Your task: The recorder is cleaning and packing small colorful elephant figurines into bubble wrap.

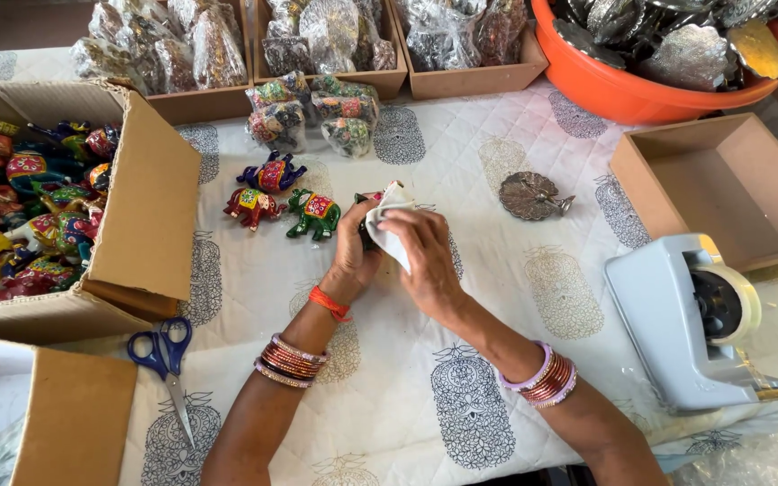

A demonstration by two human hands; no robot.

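Overhead, a person's two bare hands meet above a quilted white table cover (497, 297) printed with grey motifs. To the far left of the hands stands an open cardboard box (150, 207) heaped with brightly painted figurines. Beyond the hands sit trays of wrapped pieces and an orange tub (623, 94) of silver ornaments. To the right lie an empty shallow box (722, 184) and a grey tape dispenser (686, 324). Blue scissors (166, 360) rest beside the left forearm.

The left hand (356, 254) is clenched around a small dark painted figurine (367, 200), mostly hidden. The right hand (425, 261) presses a white cloth (391, 225) over it, fingers curled, grasping the fabric.

Just left of the hands, three painted elephants (276, 200) stand close together. A silver peacock ornament (531, 195) lies just beyond the right hand.

Likely risks: the figurine could slip from the cloth and chip on landing, since little of it is gripped; a wide elbow sweep could topple the nearby elephants.
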